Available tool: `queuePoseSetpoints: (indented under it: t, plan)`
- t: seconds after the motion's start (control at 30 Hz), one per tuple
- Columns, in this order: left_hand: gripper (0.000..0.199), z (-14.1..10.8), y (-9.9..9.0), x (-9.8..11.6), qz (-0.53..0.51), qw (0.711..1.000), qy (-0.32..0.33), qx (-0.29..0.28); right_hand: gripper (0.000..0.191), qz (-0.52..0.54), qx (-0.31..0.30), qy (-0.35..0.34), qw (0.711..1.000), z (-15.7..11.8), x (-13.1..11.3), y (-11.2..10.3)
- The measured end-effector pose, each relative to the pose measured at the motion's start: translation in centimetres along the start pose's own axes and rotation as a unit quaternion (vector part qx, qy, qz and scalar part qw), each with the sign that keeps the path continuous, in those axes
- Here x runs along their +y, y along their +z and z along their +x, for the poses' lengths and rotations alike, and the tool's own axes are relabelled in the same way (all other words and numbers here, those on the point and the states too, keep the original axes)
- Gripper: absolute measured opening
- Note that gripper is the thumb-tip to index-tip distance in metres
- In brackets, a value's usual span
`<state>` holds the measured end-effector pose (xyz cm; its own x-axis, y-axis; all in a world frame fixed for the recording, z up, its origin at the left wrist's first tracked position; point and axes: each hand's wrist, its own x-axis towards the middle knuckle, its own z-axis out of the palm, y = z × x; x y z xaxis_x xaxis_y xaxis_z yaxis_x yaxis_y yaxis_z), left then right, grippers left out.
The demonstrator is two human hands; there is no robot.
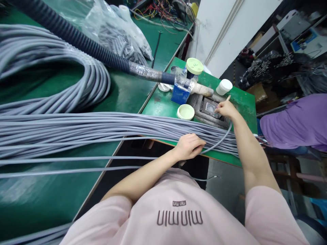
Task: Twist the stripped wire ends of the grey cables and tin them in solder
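Observation:
My left hand point(190, 146) is closed around a grey cable point(219, 141) at the front edge of the small green table. From there the cable bends up towards my right hand point(226, 109), whose fingers are pinched over a solder pot point(210, 107) with a shiny silver surface. The cable's end is hidden at the right hand. A thin pale stick point(228, 98) pokes out above those fingers. Under and beside my left hand runs a thick bundle of grey cables point(133, 126).
A black corrugated hose point(94, 47) ends beside the pot, near a blue box point(180, 94). Around it stand an open pale tub point(185, 112), a yellow-lidded jar point(194, 66) and a white jar point(224, 87). Coiled cable point(97, 78) lies left. A person in purple point(296, 122) is at right.

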<state>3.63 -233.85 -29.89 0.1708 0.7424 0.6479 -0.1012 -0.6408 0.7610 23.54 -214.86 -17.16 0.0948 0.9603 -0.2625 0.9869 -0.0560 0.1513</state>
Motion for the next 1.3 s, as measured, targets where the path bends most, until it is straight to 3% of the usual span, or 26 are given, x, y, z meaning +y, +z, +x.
queuePoseSetpoints:
  t: [0.57,0.77,0.83,0.87,0.93,1.03,1.17,1.3]
  plan:
    - [0.019,-0.3,0.2,-0.4,0.034,0.999,0.019,-0.001,0.006,-0.027,-0.016,0.017,0.999,1.3,-0.2,0.9]
    - [0.018,-0.3,0.1,-0.4,-0.004,1.000,0.017,0.013,0.009,0.013,-0.001,0.021,1.000,0.6,-0.7,0.0]
    - [0.018,-0.3,0.1,-0.5,-0.005,1.000,0.022,0.019,0.013,0.104,0.007,0.023,0.994,-1.2,-1.1,-1.0]
    - [0.018,-0.3,0.1,-0.5,-0.004,1.000,0.022,0.019,0.015,0.185,0.005,0.020,0.983,-2.6,-1.4,-1.6]
    - [0.018,-0.3,0.1,-0.4,0.004,1.000,0.018,0.014,0.023,0.389,-0.017,-0.001,0.921,-6.3,-2.1,-2.6]
    - [0.017,0.0,-0.1,0.0,0.015,1.000,0.006,0.007,0.028,0.548,-0.030,-0.036,0.835,-12.7,-3.8,-2.6]
    - [0.015,0.7,-0.2,1.8,-0.079,0.994,-0.055,0.053,0.020,0.604,0.058,-0.070,0.792,-18.9,-6.5,0.9]
    - [0.021,0.8,0.8,3.4,-0.247,0.952,-0.166,0.078,0.015,0.625,0.119,-0.056,0.769,-21.3,-8.3,4.5]
